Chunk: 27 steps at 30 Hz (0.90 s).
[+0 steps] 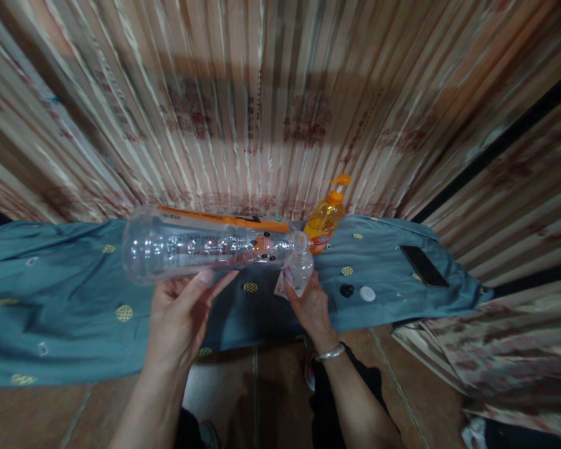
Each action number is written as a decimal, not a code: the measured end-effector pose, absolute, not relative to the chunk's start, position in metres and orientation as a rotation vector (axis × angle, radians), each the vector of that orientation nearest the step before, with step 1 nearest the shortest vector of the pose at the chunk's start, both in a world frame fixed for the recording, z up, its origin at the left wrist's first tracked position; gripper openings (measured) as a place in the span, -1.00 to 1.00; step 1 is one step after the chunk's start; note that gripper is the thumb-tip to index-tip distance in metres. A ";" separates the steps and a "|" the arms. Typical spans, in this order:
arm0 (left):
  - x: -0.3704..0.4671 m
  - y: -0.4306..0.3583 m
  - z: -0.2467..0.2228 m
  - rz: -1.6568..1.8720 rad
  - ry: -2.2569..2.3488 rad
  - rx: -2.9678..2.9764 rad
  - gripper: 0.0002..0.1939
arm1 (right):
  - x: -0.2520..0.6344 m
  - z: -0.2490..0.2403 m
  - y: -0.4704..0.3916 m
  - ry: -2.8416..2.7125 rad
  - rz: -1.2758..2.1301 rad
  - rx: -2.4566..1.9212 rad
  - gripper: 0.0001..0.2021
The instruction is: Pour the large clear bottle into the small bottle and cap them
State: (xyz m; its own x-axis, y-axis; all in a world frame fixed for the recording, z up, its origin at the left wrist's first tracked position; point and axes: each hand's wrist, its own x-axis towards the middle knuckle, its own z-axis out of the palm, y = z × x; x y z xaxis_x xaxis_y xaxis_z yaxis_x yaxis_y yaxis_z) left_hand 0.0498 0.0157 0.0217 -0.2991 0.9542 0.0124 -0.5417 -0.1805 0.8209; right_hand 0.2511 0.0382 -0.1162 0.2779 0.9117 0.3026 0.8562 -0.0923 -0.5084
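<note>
My left hand is closed around the underside of a large clear plastic bottle with an orange label, lying on its side in the air. Its open mouth points right and meets a smaller clear plastic container, which my right hand grips. Whether that container is a bottle or a cup I cannot tell. No liquid is clearly visible in the large bottle. Just behind the two mouths stands an orange pump bottle filled with yellow liquid. A pale label or paper piece shows beside my right fingers.
Teal cloth with yellow pineapple prints covers a narrow bench. On it, right of my hand, lie a black cap, a white cap and a dark phone. A pleated curtain hangs behind; tiled floor shows below.
</note>
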 end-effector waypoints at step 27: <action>0.050 0.015 0.023 1.711 0.879 0.679 -0.73 | 0.250 -0.116 0.038 -1.585 0.116 -1.940 -0.47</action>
State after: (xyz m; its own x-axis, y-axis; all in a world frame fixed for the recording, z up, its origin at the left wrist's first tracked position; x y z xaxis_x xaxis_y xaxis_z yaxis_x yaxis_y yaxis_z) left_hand 0.0496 0.0150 0.0232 -0.2911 0.9565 0.0205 -0.5399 -0.1819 0.8218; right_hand 0.2501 0.0378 -0.1164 0.2748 0.9103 0.3097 0.8554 -0.0843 -0.5111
